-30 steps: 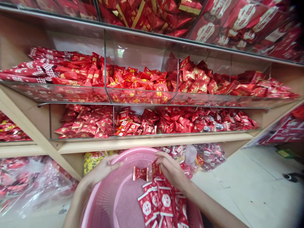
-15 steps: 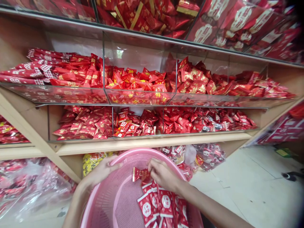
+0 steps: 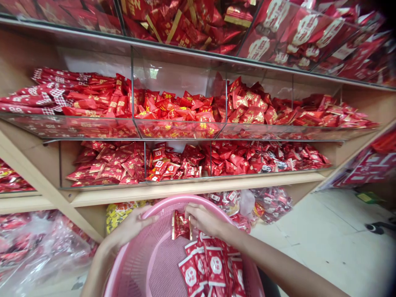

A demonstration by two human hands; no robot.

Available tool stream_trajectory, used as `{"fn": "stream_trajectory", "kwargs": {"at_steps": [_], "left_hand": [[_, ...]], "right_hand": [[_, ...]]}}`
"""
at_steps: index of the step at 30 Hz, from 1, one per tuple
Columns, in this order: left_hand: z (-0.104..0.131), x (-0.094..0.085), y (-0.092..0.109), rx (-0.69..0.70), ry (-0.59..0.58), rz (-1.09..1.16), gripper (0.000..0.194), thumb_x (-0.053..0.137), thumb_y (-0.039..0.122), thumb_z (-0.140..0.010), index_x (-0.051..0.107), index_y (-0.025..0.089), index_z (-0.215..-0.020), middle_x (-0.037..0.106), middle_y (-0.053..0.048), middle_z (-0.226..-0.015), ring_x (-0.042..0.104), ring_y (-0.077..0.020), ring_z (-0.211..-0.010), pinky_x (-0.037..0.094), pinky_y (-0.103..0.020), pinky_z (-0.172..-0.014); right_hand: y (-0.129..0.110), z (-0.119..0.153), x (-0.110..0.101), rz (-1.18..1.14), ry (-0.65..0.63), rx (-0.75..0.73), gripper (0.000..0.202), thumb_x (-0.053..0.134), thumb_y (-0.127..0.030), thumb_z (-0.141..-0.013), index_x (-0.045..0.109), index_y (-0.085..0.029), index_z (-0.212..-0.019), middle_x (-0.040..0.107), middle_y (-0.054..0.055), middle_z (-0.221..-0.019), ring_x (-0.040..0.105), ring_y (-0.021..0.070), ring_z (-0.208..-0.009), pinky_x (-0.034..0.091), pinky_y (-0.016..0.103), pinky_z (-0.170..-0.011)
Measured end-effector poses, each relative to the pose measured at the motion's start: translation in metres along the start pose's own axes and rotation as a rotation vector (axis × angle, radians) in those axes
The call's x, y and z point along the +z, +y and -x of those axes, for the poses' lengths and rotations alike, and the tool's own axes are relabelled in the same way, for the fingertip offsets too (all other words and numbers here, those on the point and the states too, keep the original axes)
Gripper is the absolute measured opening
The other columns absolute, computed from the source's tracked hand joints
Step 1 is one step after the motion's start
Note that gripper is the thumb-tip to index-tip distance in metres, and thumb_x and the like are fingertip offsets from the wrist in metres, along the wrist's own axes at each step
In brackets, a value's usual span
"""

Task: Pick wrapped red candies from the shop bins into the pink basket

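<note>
A round pink plastic basket (image 3: 148, 247) fills the bottom middle of the head view. My left hand (image 3: 131, 227) grips its far left rim. My right hand (image 3: 206, 220) reaches over the far rim and pinches a small red and gold candy packet (image 3: 180, 226), lifted a little above the basket's mesh. A heap of red packets with white bands (image 3: 210, 266) lies in the basket's right half, just under my right wrist.
Wooden shelves with glass-fronted bins (image 3: 176, 130) full of red wrapped sweets rise in front. Clear bags of sweets (image 3: 266, 202) and a yellow bag (image 3: 119, 208) lie under the lowest shelf. More bags (image 3: 37, 243) sit at lower left. Pale floor tiles (image 3: 334, 243) spread to the right.
My right hand moved left across the basket and closed on the small red packet that lay alone on the mesh, raising it slightly. My left hand stayed on the rim.
</note>
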State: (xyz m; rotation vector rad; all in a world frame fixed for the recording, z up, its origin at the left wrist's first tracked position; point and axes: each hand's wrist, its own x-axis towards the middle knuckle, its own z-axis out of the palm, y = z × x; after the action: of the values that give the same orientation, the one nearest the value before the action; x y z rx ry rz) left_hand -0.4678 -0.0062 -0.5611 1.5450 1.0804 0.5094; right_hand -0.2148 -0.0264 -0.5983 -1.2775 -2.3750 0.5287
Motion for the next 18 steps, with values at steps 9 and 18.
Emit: {"fn": "stream_trajectory", "kwargs": {"at_steps": [9, 18], "left_hand": [[0.0, 0.0, 0.0, 0.018, -0.026, 0.044, 0.044, 0.062, 0.04, -0.073, 0.06, 0.023, -0.113, 0.069, 0.0, -0.106, 0.06, -0.0233, -0.099, 0.045, -0.032, -0.088], [0.001, 0.0, 0.001, 0.021, -0.034, 0.034, 0.045, 0.06, 0.043, -0.074, 0.06, 0.024, -0.114, 0.069, 0.0, -0.105, 0.061, -0.023, -0.097, 0.045, -0.031, -0.086]], "right_hand": [[0.011, 0.001, 0.001, 0.16, -0.057, -0.016, 0.021, 0.033, -0.009, -0.087, 0.052, -0.017, -0.09, 0.058, 0.007, -0.097, 0.054, 0.0168, -0.085, 0.043, 0.029, -0.073], [0.014, 0.002, 0.004, 0.099, -0.03, 0.021, 0.02, 0.038, -0.003, -0.078, 0.053, -0.017, -0.081, 0.058, 0.004, -0.085, 0.053, 0.0138, -0.075, 0.043, 0.025, -0.068]]}}
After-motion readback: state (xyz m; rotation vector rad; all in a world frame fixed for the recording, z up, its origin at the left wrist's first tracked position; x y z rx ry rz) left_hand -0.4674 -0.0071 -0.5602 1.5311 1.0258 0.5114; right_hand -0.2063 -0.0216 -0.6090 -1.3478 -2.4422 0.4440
